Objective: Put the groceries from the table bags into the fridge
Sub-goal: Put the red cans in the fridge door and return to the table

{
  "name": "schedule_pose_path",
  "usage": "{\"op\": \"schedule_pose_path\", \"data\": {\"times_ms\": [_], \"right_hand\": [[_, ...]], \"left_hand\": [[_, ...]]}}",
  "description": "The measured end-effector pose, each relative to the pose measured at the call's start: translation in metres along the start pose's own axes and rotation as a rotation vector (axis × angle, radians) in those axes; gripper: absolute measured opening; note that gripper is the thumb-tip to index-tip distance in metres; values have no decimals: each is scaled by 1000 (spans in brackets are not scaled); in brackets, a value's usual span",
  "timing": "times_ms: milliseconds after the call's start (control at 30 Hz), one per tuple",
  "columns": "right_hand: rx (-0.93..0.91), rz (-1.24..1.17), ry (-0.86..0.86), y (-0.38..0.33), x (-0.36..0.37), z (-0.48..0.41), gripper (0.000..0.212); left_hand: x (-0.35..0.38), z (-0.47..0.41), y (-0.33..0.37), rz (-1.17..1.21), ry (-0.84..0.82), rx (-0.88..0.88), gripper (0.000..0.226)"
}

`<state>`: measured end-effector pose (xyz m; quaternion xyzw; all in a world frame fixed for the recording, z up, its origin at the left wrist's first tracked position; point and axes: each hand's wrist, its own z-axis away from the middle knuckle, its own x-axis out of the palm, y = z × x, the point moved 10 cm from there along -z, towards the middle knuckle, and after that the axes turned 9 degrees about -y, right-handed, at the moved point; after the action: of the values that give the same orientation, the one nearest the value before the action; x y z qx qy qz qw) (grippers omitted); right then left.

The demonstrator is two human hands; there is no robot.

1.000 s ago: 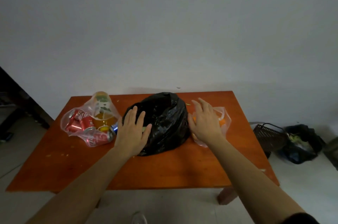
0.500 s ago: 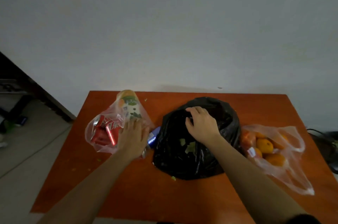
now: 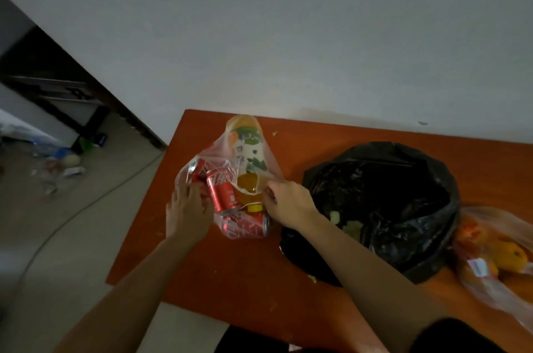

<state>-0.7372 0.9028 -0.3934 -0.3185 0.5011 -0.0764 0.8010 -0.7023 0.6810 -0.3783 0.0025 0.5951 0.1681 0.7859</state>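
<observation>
The clear bag [image 3: 218, 157] lies at the left end of the tabletop [image 3: 230, 266], mouth toward the person. Left hand [image 3: 189, 211] and right hand [image 3: 288, 202] each have a grip on its plastic — one either side. The red can [image 3: 223, 194] lies between them, nearer the left; the juice bottle [image 3: 249, 150] points away toward the wall.

Clear bag [image 3: 219, 150]: red cans [image 3: 223, 195], juice bottle [image 3: 248, 150]; black bag [image 3: 389, 199] beside.
</observation>
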Motion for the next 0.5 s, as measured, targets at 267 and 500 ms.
{"op": "schedule_pose_path", "data": {"times_ms": [267,500], "right_hand": [[134,-114,-139,-47,63,-35,55],[385,-100,-53,-56,80,-46,105]], "left_hand": [[6,-52,-35,-54,-155,125,60],[38,-83,-54,-77,-365,343,82]]}}
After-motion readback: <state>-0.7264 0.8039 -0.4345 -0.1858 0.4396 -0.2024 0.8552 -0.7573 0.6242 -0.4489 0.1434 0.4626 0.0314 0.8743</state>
